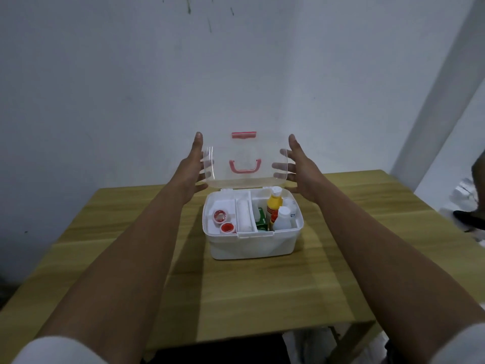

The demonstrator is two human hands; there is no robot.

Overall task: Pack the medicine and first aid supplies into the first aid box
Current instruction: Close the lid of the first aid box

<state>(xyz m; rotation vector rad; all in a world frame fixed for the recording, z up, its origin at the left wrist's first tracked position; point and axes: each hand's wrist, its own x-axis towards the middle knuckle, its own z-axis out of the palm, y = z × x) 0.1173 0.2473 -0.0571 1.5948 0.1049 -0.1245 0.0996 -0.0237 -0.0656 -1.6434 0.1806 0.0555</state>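
A white first aid box [252, 245] stands on the wooden table [236, 298]. Its clear lid [246, 174], with a pink handle [245, 166] and a pink latch [244, 135], stands upright at the back. My left hand [190, 170] grips the lid's left edge and my right hand [299, 172] grips its right edge. Inside the box lie two red tape rolls [223, 222], a white bandage roll [244, 214], a green packet [262, 219], a yellow bottle [274, 203] and a white bottle [283, 219].
A pale wall rises right behind the table. At the right edge, past the table, a dark shoe [469, 219] and white clutter lie on the floor. The table's front edge is near my body.
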